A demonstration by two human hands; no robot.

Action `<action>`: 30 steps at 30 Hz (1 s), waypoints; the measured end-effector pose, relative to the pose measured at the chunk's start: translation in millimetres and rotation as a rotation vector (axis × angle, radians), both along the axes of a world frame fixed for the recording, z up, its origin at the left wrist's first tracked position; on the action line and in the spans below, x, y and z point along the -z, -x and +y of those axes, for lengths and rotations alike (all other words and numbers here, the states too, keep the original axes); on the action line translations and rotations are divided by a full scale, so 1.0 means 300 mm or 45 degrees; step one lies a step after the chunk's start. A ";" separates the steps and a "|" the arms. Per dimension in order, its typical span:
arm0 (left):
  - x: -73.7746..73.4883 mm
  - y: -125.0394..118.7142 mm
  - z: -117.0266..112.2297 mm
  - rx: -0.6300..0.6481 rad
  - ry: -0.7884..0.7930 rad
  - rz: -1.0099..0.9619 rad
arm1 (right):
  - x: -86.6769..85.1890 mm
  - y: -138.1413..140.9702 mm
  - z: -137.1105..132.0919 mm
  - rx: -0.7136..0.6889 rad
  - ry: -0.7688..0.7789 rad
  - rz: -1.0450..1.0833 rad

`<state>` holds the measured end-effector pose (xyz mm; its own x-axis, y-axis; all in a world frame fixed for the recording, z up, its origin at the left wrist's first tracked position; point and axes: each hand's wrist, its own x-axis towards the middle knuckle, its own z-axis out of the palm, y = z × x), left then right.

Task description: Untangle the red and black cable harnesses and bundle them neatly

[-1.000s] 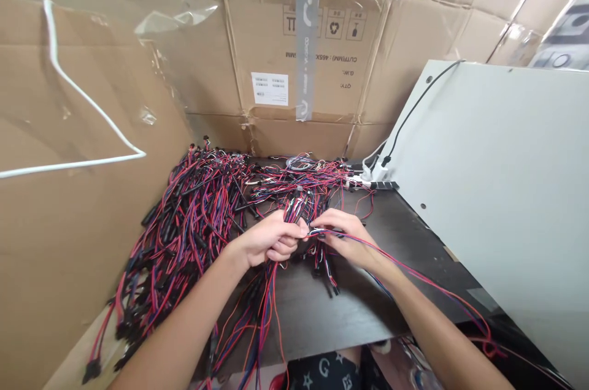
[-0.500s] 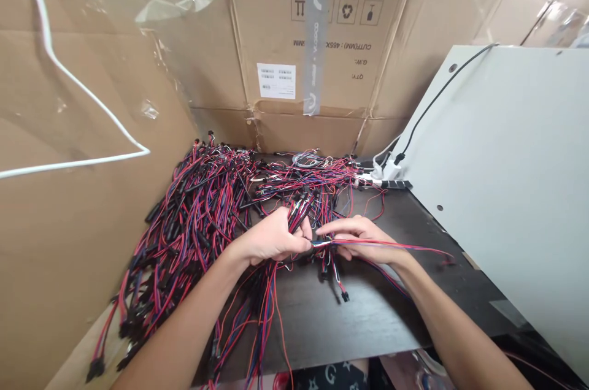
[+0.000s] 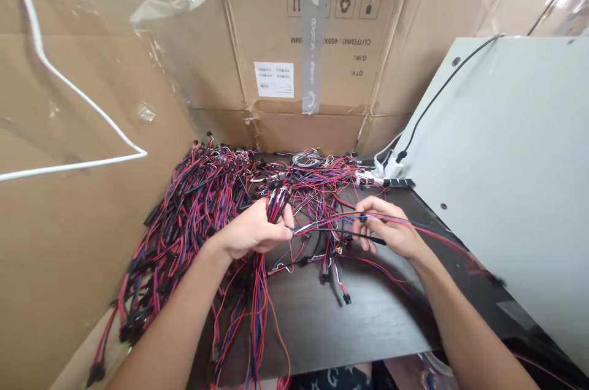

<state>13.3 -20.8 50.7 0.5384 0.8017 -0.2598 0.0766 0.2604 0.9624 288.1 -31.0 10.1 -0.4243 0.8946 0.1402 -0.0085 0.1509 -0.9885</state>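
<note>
At bk, box wall (image 3: 257, 22), plastic-wrapped. On R, white panel (image 3: 506, 132); on L, big upright card (image 3: 83, 224). Below, dark table (image 3: 368, 322). On table's L side, big pile (image 3: 197, 212) of red/blue/black wires, beside card. Toward bk, smaller heap (image 3: 317, 172), just in front of box wall. Over mid table, both hands. L hand (image 3: 255, 230): closed round bundle (image 3: 278, 203) of wires, tails hanging below to front edge; thumb + finger also pinching lead (image 3: 322, 222). R hand (image 3: 386, 227): approx half open, fingers curled abt same lead; firm grip or loose, can't tell. Lead: stretched btwn hands, then on past R wrist, far end blurred. In front of card, bent white cord (image 3: 92, 95). On box wall, grey tape (image 3: 314, 34), white label (image 3: 274, 80). Nr panel's bk corner, white plug (image 3: 393, 166). At R fingers, small black connector (image 3: 363, 217); on table, btwn hands, nearer front, loose end (image 3: 346, 299).
</note>
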 end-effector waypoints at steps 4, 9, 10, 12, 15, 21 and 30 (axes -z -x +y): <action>0.013 0.031 0.028 -0.024 0.164 -0.242 | -0.009 -0.046 0.006 0.008 -0.136 -0.014; 0.035 0.074 0.055 0.072 0.182 -0.510 | -0.019 -0.099 0.040 0.187 -0.440 -0.252; 0.039 0.082 0.055 0.121 0.186 -0.525 | -0.018 -0.107 0.049 0.211 -0.459 -0.258; 0.046 0.096 0.052 0.210 0.194 -0.520 | -0.010 -0.122 0.065 0.313 -0.450 -0.218; 0.053 0.110 0.043 0.293 0.166 -0.487 | 0.008 -0.164 0.084 0.619 -0.301 -0.037; 0.063 0.126 0.043 0.295 0.060 -0.554 | -0.027 -0.294 0.053 1.071 -0.067 0.341; 0.055 0.021 0.009 0.276 0.113 -0.539 | -0.179 0.192 -0.178 0.025 -0.175 -0.383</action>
